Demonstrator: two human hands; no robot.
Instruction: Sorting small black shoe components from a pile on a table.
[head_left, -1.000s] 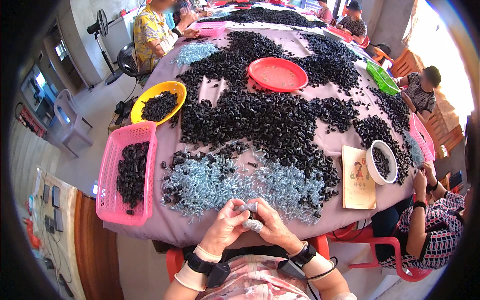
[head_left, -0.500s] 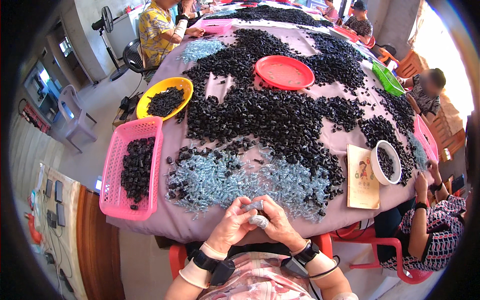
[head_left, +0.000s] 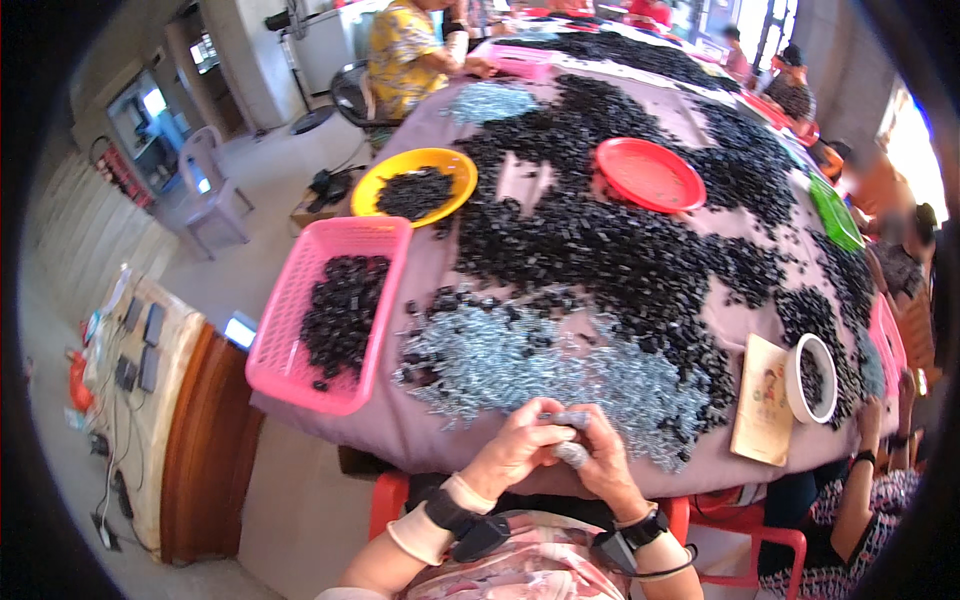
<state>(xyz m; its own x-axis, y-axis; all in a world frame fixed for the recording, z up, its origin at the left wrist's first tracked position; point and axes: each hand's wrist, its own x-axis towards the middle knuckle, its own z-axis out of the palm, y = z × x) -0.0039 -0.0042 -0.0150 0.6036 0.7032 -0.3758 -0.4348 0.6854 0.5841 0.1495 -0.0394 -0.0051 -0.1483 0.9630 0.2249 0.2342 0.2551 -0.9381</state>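
My left hand and my right hand meet at the table's near edge, fingers bent and pressed together. Grey coverings wrap some fingertips there. Whatever the fingers pinch is too small or hidden to make out. Just beyond them lies a heap of small silvery-blue pieces that look like springs. Behind that heap spreads a broad layer of small black parts, some mixed in among the silvery ones. Bands and dark devices are strapped on both my wrists.
On the left stand a pink basket and a yellow plate, both holding black parts. A red tray lies amid the black parts. To the right are a booklet, a white bowl and a green basket. Other people sit around the table.
The whole view has swung left, so the table and things appear farther right and tilted. My hands stay together at the table edge in nearly the same pose.
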